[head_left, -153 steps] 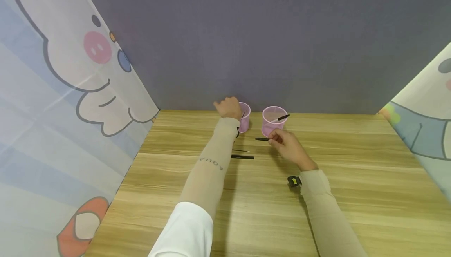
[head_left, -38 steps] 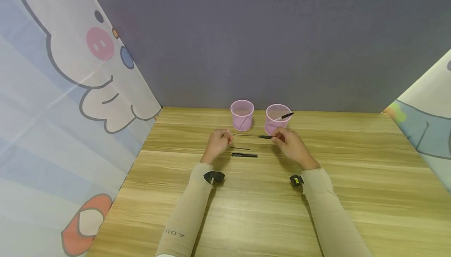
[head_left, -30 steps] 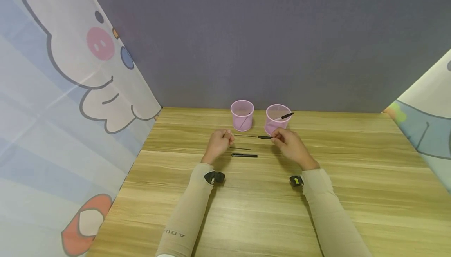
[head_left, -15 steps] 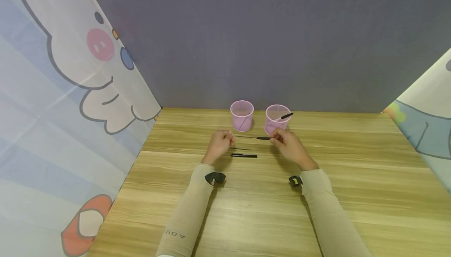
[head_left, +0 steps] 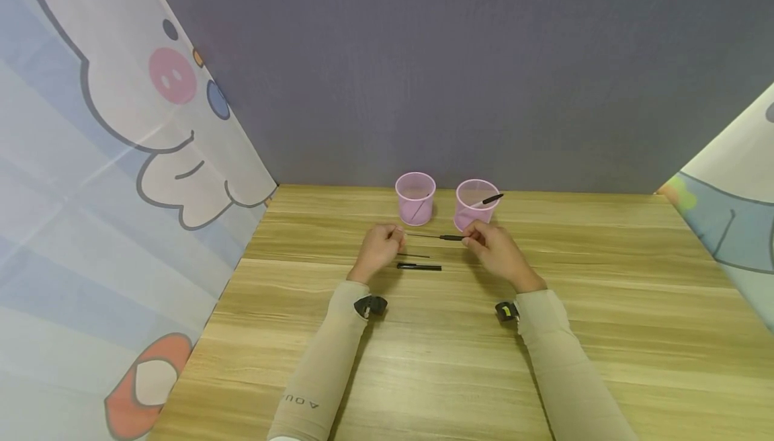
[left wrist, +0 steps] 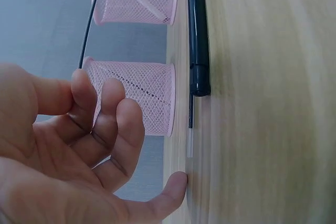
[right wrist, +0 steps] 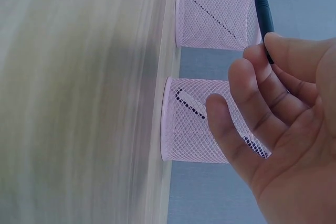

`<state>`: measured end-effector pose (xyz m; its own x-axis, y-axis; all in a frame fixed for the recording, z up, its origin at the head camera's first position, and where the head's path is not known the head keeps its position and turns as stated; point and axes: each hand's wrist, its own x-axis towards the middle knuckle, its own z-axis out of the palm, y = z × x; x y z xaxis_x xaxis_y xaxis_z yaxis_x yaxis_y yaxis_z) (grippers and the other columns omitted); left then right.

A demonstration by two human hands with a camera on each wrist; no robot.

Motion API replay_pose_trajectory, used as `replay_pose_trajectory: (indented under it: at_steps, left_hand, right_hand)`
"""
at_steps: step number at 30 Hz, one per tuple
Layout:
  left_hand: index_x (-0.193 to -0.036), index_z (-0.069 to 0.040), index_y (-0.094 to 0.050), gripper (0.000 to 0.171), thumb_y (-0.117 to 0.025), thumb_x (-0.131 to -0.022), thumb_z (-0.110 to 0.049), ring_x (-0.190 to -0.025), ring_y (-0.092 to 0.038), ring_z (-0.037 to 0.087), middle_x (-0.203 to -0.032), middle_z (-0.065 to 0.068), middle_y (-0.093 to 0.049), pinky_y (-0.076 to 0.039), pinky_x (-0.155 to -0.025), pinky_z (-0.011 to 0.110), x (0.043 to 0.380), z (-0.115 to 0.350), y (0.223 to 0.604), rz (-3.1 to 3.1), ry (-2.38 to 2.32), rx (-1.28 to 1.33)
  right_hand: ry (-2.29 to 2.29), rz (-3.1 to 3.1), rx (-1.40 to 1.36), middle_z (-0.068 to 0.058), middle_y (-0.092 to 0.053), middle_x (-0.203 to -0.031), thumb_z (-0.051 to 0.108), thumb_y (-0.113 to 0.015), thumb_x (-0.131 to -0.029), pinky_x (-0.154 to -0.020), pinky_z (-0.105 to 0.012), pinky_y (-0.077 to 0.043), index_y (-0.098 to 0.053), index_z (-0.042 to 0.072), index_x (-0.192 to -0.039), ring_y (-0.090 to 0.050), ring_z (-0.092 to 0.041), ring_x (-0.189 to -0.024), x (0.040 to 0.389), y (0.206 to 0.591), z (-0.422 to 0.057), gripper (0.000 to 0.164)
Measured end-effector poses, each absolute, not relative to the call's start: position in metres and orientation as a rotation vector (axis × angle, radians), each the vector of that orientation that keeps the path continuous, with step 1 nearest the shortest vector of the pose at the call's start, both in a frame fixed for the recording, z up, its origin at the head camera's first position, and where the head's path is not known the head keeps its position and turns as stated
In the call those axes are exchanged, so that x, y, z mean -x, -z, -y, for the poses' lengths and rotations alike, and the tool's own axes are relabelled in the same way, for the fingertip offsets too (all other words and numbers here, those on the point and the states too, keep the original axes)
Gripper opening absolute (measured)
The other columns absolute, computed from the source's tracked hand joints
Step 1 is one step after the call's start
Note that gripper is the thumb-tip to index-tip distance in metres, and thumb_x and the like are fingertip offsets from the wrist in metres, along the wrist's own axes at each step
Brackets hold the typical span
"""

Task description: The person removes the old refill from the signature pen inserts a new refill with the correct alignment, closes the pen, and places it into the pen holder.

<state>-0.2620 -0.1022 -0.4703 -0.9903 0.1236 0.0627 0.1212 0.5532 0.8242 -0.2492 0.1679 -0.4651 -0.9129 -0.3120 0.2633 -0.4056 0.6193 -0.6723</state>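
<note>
My left hand [head_left: 377,251] pinches the end of a thin pen refill [left wrist: 86,35] between thumb and forefinger. Its other end meets a black pen barrel piece [right wrist: 264,11], and no gap shows between them. With thumb and forefinger, my right hand [head_left: 498,253] holds that piece, so both parts form one near-level line above the table. Beneath the left fingers lie a second refill [head_left: 414,255] and a black pen part with a clip [head_left: 419,267]. How deep the refill sits in the barrel is hidden.
Behind the hands stand two pink mesh pen cups. A thin refill leans inside the left cup [head_left: 416,211]; a white pen with a black end [head_left: 492,199] leans in the right cup [head_left: 462,214]. A grey wall [head_left: 447,78] rises behind the wooden table [head_left: 447,353].
My left hand came back from the left cup with a refill. The refill and barrel piece, apart at first, have come together, and less refill shows now. My right hand has barely moved.
</note>
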Motion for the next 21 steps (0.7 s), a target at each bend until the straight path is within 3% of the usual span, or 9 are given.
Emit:
replay_pose_trajectory:
  at_steps: [7,17,21]
  left_hand:
    - [-0.083,0.0,-0.068,0.041,-0.048,-0.108,-0.025,-0.059,-0.047,0.014,-0.07,0.001,-0.059,-0.041,-0.057,0.028,0.2607,0.1,0.4709,-2.787,-1.415,-0.238]
    - [-0.073,-0.013,-0.059,0.037,-0.052,-0.107,-0.027,-0.063,-0.048,0.013,-0.069,-0.002,-0.054,-0.041,-0.06,0.027,0.26,0.0977,0.4716,-2.814,-1.384,-0.254]
    - [-0.08,-0.009,-0.064,0.031,-0.055,-0.105,-0.024,-0.065,-0.048,0.013,-0.073,-0.001,-0.056,-0.041,-0.061,0.026,0.26,0.0976,0.4718,-2.827,-1.36,-0.266]
  right_hand:
    - [-1.168,2.718,-0.606,-0.007,-0.07,-0.087,0.01,-0.065,-0.1,-0.072,-0.029,-0.049,-0.066,0.002,-0.101,-0.058,-0.016,-0.077,0.2495,0.4652,-0.168,0.008]
    - [-1.175,2.709,-0.612,-0.007,-0.069,-0.085,0.015,-0.065,-0.101,-0.071,-0.029,-0.048,-0.065,0.0,-0.098,-0.057,-0.015,-0.076,0.2497,0.4662,-0.1685,0.015]
    - [-1.182,2.704,-0.616,-0.007,-0.069,-0.085,0.013,-0.065,-0.1,-0.071,-0.029,-0.048,-0.066,0.001,-0.098,-0.057,-0.015,-0.075,0.2497,0.4668,-0.1691,0.012]
